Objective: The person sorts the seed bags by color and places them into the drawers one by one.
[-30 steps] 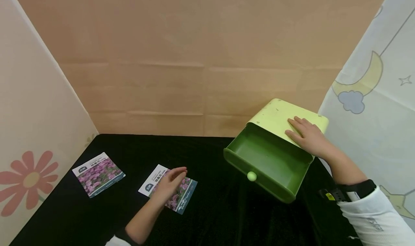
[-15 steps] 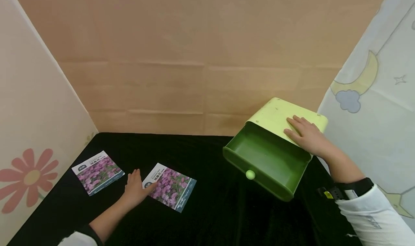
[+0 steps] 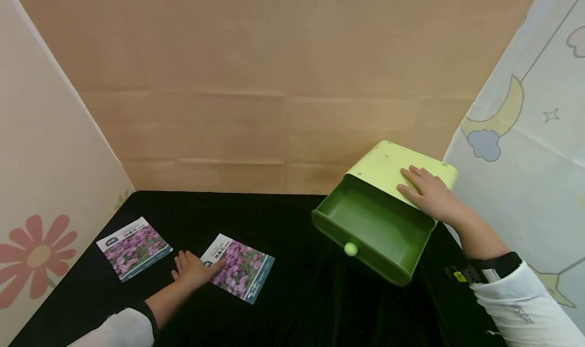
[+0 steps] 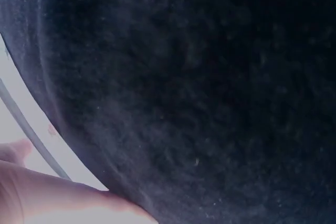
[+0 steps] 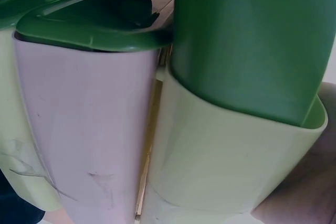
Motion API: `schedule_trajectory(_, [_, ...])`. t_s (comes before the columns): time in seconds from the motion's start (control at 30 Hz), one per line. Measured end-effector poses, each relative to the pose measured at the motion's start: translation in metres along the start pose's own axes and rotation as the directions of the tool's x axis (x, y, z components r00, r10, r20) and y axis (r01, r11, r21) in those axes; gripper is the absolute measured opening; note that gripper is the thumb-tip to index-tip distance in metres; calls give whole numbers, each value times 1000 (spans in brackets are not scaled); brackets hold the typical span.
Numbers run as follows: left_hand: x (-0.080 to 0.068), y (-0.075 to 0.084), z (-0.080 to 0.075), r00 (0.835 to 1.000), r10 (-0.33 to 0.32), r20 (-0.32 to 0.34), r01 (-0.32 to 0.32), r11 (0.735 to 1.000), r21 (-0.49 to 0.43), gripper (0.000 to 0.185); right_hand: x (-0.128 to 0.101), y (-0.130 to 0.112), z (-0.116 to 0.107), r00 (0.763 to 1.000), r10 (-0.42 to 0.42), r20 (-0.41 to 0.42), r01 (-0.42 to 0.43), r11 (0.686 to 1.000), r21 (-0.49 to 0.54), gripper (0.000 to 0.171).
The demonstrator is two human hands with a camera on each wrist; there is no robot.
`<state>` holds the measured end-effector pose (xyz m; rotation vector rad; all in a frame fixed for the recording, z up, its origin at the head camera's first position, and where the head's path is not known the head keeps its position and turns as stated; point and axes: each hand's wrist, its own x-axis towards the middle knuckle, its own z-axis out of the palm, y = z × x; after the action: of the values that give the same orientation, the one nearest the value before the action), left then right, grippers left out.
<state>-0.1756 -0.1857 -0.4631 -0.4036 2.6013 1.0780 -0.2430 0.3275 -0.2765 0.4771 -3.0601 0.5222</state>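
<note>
In the head view, my left hand (image 3: pixel 192 272) is at the left edge of a flower-printed packet (image 3: pixel 239 269), fingers spread and thumb over that edge. Whether it presses on the packet, I cannot tell. A second, similar packet (image 3: pixel 134 249) lies farther left. The left wrist view shows part of the hand (image 4: pixel 63 195) low in the corner. On the right, my right hand (image 3: pixel 431 194) rests with extended fingers on the pale yellow-green top of a drawer box (image 3: pixel 384 164). Its green drawer (image 3: pixel 375 225), with a round knob (image 3: pixel 351 249), is pulled out and looks empty.
Black cloth (image 3: pixel 292 311) covers the table. A brown paper backdrop (image 3: pixel 228 108) stands behind, with printed white sheets at both sides. In the right wrist view, a lilac drawer casing (image 5: pixel 89 124) and another pale green one sit against the pulled-out drawer's casing.
My left hand has moved left from over the middle of the nearer packet to its left edge, uncovering the flower print. My right hand stays on the box.
</note>
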Motion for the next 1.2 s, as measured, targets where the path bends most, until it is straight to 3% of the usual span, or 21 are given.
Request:
schedule_trajectory(0.33, [-1,2,6,999,-3,-38,5,999,40,124,1,1,-2,1000,-3,-9,3,1000,-8,66])
schedule_trajectory(0.83, [-3,4,6,995,27,-93,-25,999,27,92,0,3,-3,1000,0,-12,0,1000,-3,65])
schedule_trajectory(1.03, [-1,3,4,992,45,-119,-54,996,-70,85,-2,2,-2,1000,6,-11,-6,1000,9,66])
schedule_trajectory(1.2, [-2,7,-4,989,95,-115,-120,964,-236,75,-1,2,-3,999,2,-33,-1,999,34,67])
